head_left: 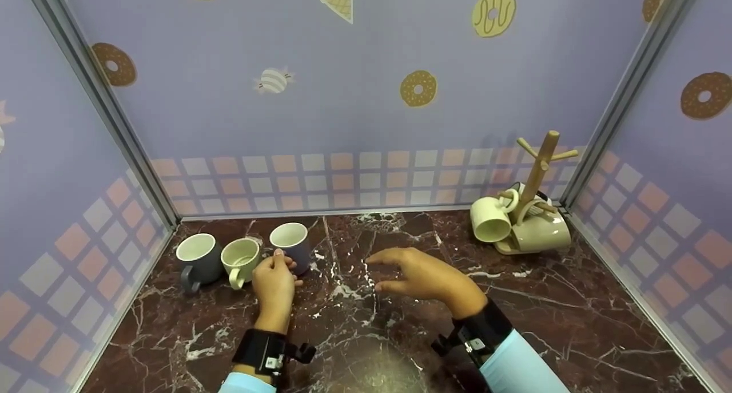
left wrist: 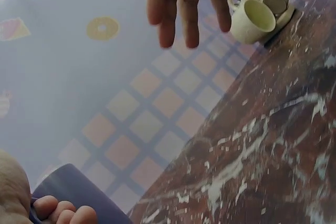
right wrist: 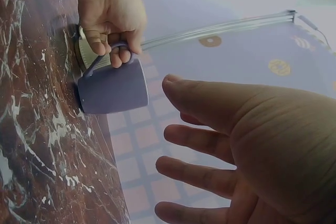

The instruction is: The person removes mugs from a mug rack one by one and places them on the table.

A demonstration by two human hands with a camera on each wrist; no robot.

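Observation:
A purple mug (head_left: 299,250) with a pale inside stands upright on the dark marbled table. My left hand (head_left: 274,284) grips its handle, the fingers curled through the loop, as the right wrist view shows on the mug (right wrist: 115,88). To the right, my right hand (head_left: 426,276) hovers over the table with fingers apart and nothing between them. Its spread fingers (right wrist: 194,174) are relaxed in the right wrist view. Just left of the purple mug stand a light green mug (head_left: 241,257) and a dark grey mug (head_left: 200,258), both upright.
At the back right a wooden mug tree (head_left: 540,170) carries a pale green mug (head_left: 492,221) and a beige mug (head_left: 543,233). Another mug behind is mostly hidden. Patterned walls (head_left: 354,124) close in the table at the back and both sides.

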